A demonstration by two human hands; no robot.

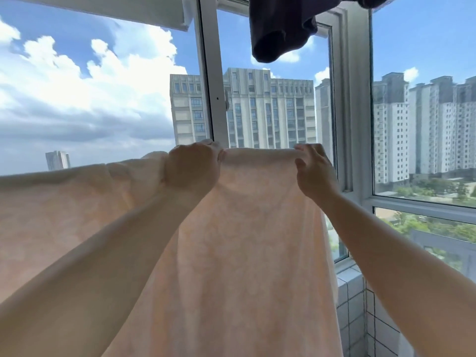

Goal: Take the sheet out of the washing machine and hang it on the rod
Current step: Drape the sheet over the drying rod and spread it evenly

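A pale peach sheet [244, 240] hangs in front of me, draped over a line that runs from the left edge to the middle; the rod under its top fold is hidden by the cloth. My left hand [193, 168] grips the top fold with curled fingers. My right hand [313, 171] pinches the same fold a little to the right, near the sheet's right edge. The cloth between my hands is pulled flat. The washing machine is out of view.
A dark garment [280, 29] hangs overhead at the upper middle. White window frames [353, 112] stand just behind the sheet, with tall buildings and sky beyond. A white tiled sill and wall [353, 300] lie at the lower right.
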